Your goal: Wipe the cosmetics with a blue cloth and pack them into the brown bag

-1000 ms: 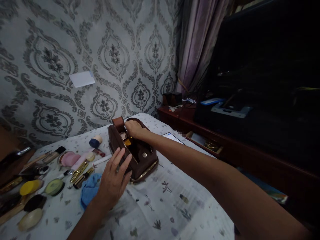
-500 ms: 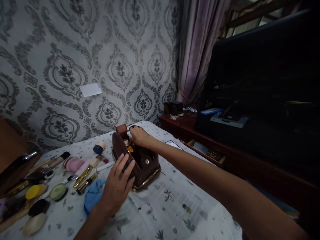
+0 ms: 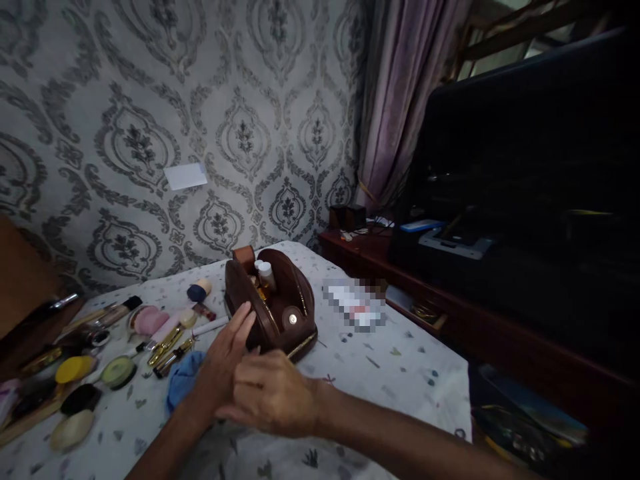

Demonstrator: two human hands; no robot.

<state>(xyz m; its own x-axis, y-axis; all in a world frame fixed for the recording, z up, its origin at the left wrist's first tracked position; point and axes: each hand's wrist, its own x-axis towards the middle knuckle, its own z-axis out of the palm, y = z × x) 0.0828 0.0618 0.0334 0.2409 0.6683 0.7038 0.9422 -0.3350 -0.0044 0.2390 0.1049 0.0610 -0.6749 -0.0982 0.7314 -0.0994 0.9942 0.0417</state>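
A brown handbag [image 3: 295, 343] stands unzipped on the bed-like surface, its mouth upward. White-capped containers [image 3: 267, 272] stand inside it, near an orange item [image 3: 261, 293]. My left hand [image 3: 227, 353] rests with outstretched fingers against the bag's near left side, open. In front of the bag, my right hand [image 3: 273, 393] crosses close to the left wrist with its fingers curled in; whatever it may hold is hidden. A blue cloth [image 3: 184, 381] lies beside my left forearm, partly covered by it.
Cosmetics spread over the left side: a pink round item [image 3: 150, 321], gold tubes [image 3: 165, 345], a yellow-lidded jar [image 3: 75, 368], a green-topped jar [image 3: 119, 371] and a navy-and-beige item [image 3: 199, 289]. A blurred-out rectangle [image 3: 355, 305] lies right of the bag. An open drawer [image 3: 417, 310] stands beyond.
My right hand has come out of the bag and moved down toward me, near my left wrist. White-capped containers inside now show. My left hand stays against the bag.
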